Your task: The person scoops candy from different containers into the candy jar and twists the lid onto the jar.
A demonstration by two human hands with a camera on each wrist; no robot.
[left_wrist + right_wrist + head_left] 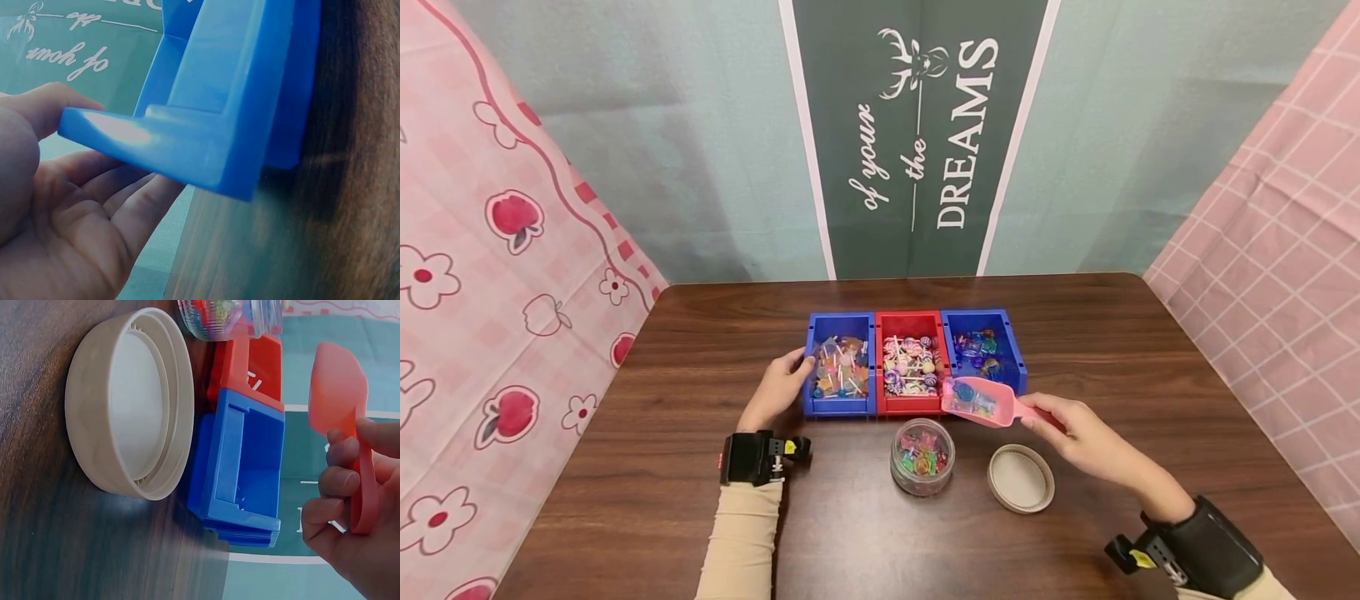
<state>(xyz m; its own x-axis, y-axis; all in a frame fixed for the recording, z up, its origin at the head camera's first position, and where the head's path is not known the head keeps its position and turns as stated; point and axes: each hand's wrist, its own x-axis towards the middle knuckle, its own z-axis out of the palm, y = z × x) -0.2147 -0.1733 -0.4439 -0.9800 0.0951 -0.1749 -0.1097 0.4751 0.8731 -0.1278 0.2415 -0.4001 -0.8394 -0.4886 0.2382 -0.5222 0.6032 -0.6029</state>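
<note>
My right hand (1078, 433) grips the handle of a pink scoop (1006, 408), held above the front of the right blue bin. Small clear and blue wrapped candies (973, 400) lie in the scoop. At the far left of the bin row, my left hand (777, 387) holds the side wall of the left blue bin (840, 407), thumb at the rim and fingers along the outside. That bin contains small stick candies (842, 367). Below the scoop and to its left stands a clear jar (922, 485) with colourful wrapped candies inside.
A red bin (910, 406) with swirl lollipops sits between the left bin and the right blue bin (977, 320), which holds dark shiny candies. The beige jar lid (128, 403) lies inside up right of the jar. Patterned cloths (700, 167) hang around the brown table (662, 467).
</note>
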